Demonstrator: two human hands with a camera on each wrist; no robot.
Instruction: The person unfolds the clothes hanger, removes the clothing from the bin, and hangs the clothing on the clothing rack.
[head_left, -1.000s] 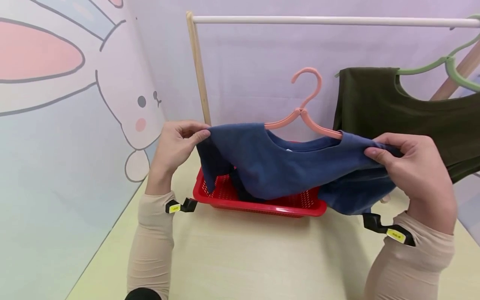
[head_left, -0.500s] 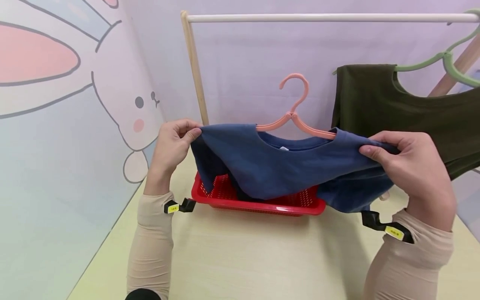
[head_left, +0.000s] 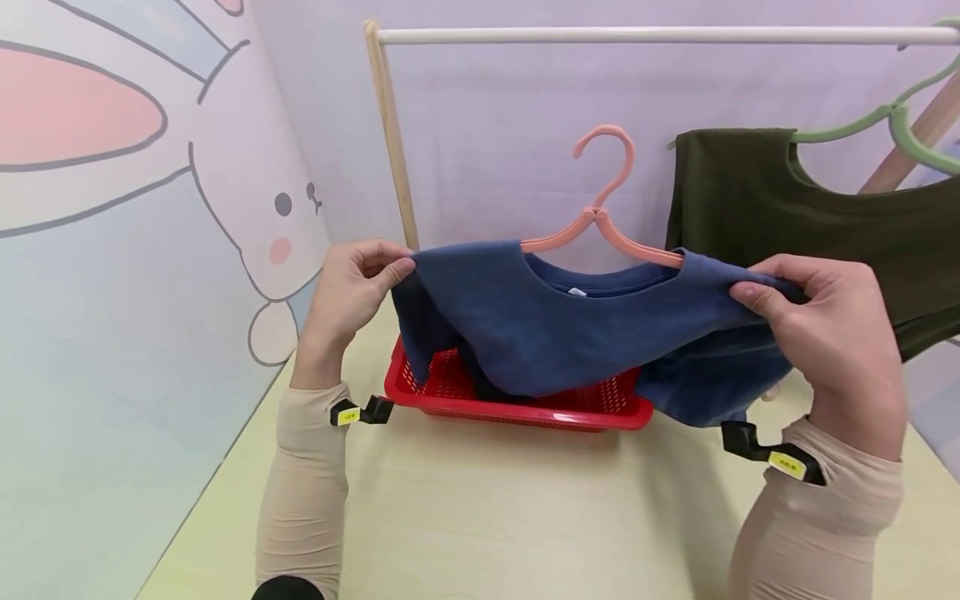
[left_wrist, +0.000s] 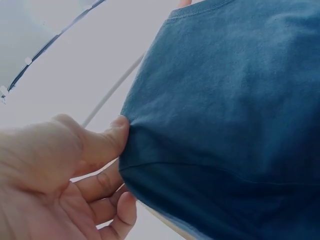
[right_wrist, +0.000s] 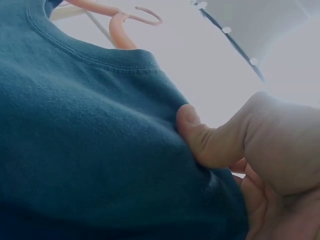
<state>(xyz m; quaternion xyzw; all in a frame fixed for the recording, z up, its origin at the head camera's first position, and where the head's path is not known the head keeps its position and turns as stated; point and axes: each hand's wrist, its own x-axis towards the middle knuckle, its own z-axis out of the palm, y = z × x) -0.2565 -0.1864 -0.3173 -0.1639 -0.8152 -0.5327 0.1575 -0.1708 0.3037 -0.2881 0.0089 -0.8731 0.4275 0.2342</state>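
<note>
A blue T-shirt (head_left: 585, 333) is stretched sideways between both hands, with a pink hanger (head_left: 615, 187) inside it; the hook and upper arms of the hanger rise from the neckline, its ends hidden under the cloth. My left hand (head_left: 348, 287) pinches the shirt's left shoulder between thumb and fingers. On the other side, my right hand (head_left: 832, 325) pinches the right shoulder, its thumb (right_wrist: 200, 135) on the front of the fabric. In the left wrist view the thumb (left_wrist: 107, 145) presses the shirt's edge near a seam.
Below and behind the shirt stands a red perforated basket (head_left: 525, 412) on the pale table (head_left: 517, 508). Across the back runs a rack's white rail (head_left: 637, 35) on a wooden post (head_left: 393, 150). A dark green shirt (head_left: 750, 192) hangs at right on a green hanger (head_left: 847, 129).
The pink hanger shifts left and dips, then comes back right and sits a little higher. Both hands keep their pinch on the blue T-shirt's shoulders throughout.
</note>
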